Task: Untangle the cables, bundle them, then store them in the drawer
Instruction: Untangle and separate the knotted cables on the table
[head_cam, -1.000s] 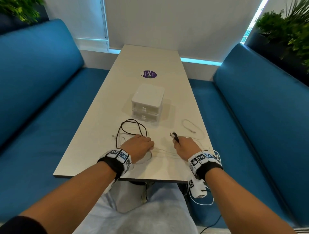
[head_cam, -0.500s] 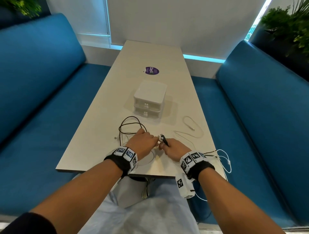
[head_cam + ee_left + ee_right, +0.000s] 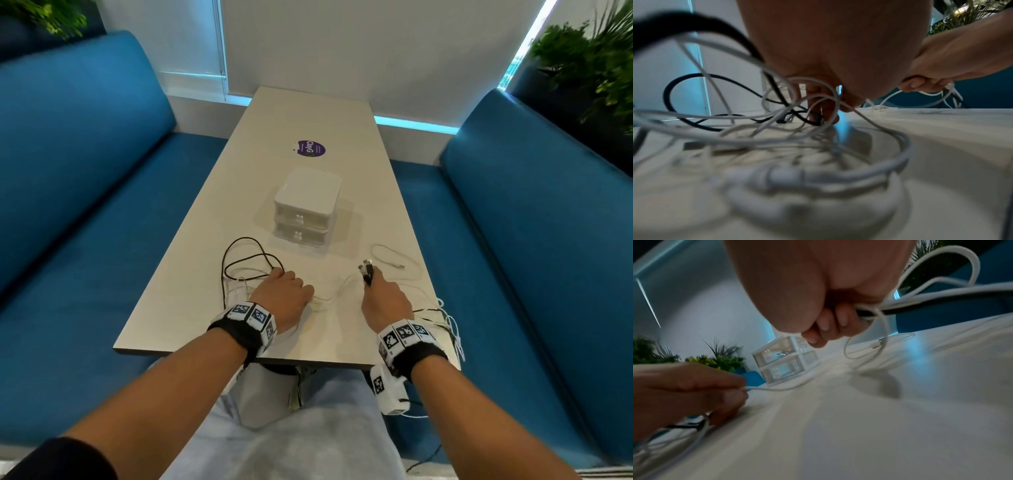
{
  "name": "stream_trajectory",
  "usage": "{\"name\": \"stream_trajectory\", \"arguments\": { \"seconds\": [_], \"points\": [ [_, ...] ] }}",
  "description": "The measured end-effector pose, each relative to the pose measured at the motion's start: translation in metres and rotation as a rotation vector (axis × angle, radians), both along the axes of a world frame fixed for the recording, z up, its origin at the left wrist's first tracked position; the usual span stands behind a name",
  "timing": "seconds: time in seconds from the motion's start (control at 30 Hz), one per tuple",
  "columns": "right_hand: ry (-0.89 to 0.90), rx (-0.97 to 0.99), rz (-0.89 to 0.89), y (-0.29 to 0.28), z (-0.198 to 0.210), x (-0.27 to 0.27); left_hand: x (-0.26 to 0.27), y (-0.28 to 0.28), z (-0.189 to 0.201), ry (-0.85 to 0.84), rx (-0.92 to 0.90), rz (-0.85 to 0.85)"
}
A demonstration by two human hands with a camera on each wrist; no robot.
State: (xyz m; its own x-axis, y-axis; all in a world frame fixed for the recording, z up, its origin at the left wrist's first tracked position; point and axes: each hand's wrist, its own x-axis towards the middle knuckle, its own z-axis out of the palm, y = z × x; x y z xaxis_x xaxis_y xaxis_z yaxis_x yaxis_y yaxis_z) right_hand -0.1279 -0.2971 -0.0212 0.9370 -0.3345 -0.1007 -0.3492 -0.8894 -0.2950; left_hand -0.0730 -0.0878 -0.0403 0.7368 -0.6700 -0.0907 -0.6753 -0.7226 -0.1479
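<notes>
A tangle of black cable (image 3: 245, 262) and thin white cables (image 3: 777, 116) lies on the table (image 3: 191, 308) near its front edge. My left hand (image 3: 287, 291) rests on the tangle and pinches a white cable (image 3: 777, 388) between thumb and finger. To the right, my right hand (image 3: 375, 284) grips a bunch of black and white cable ends (image 3: 365, 269), plugs pointing up. Their cords (image 3: 931, 301) trail back past my wrist and over the table's right edge. The white two-drawer unit (image 3: 306, 209) stands behind the hands, both drawers closed.
A loose white cable (image 3: 390, 257) with a plug lies right of the drawer unit. A purple sticker (image 3: 311, 148) is farther back on the table. Blue benches (image 3: 85, 205) run along both sides, with plants (image 3: 589, 58) behind them.
My hands were together half a second ago. The right hand has moved right with the cable ends, drawing a white cable out from the left hand, which stays on the tangle.
</notes>
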Motion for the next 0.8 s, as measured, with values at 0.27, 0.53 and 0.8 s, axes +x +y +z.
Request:
{"name": "stream_trajectory", "arguments": {
  "seconds": [0.27, 0.53, 0.8],
  "points": [
    [0.021, 0.331, 0.187, 0.01, -0.002, 0.002, -0.001, -0.012, 0.004, 0.037, -0.043, 0.033],
    [0.109, 0.288, 0.295, 0.022, -0.011, 0.005, -0.003, -0.02, 0.008, 0.037, -0.139, 0.047],
    [0.192, 0.014, 0.084, -0.027, -0.013, 0.002, 0.011, 0.004, 0.004, 0.138, -0.156, 0.039]
  ]
}}
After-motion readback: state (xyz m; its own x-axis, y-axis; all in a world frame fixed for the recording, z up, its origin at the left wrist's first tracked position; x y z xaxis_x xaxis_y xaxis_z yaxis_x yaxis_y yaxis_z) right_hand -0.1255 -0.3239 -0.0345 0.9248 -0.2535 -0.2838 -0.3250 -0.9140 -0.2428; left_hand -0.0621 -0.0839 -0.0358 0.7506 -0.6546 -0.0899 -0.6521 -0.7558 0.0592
